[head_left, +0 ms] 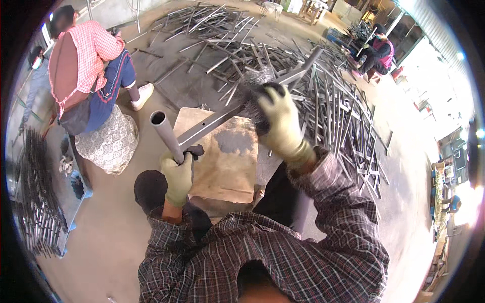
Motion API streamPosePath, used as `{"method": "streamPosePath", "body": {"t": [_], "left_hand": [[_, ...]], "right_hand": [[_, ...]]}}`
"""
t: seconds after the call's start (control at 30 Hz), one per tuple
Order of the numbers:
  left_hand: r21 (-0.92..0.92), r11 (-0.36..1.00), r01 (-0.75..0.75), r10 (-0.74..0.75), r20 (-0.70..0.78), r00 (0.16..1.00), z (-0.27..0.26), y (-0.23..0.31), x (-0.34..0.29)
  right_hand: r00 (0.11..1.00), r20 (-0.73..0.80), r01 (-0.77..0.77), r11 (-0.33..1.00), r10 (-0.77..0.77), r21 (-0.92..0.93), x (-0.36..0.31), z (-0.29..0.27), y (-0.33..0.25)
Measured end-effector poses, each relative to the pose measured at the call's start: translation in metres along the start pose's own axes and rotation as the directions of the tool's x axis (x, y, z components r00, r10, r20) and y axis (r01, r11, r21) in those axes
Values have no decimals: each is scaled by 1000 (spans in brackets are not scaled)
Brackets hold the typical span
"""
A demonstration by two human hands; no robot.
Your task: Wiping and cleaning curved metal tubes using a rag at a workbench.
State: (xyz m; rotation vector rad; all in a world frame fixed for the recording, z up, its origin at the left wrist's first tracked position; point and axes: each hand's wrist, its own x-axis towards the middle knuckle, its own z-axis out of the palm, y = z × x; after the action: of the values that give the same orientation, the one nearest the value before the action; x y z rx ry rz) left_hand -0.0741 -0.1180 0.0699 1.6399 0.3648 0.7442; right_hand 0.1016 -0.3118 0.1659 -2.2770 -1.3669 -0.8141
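Observation:
My left hand, in a pale glove with dark fingertips, is closed around the lower part of a grey metal tube. The tube is joined to a long flat bar, and together they form one metal frame piece, which slants up to the right. My right hand, gloved alike, presses a wad of steel wool around the bar past its middle. The fingers partly cover the wool, and its edges look smeared. Below the bar lies a worn wooden board with a patch of dark powder on it.
A large heap of metal bars spreads over the floor ahead and to the right. On the left a person sits on a cloth-covered seat, near a blue tray and stacked dark rods. Another person sits far right.

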Motion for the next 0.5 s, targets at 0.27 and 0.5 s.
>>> {"method": "streamPosePath", "body": {"t": [0.27, 0.5], "left_hand": [[-35, 999, 23, -23, 0, 1000, 3, -3, 12], [144, 989, -45, 62, -118, 991, -3, -9, 4]], "right_hand": [[971, -197, -64, 943, 134, 326, 15, 8, 33], [984, -42, 174, 985, -175, -19, 22, 23, -129]]}}
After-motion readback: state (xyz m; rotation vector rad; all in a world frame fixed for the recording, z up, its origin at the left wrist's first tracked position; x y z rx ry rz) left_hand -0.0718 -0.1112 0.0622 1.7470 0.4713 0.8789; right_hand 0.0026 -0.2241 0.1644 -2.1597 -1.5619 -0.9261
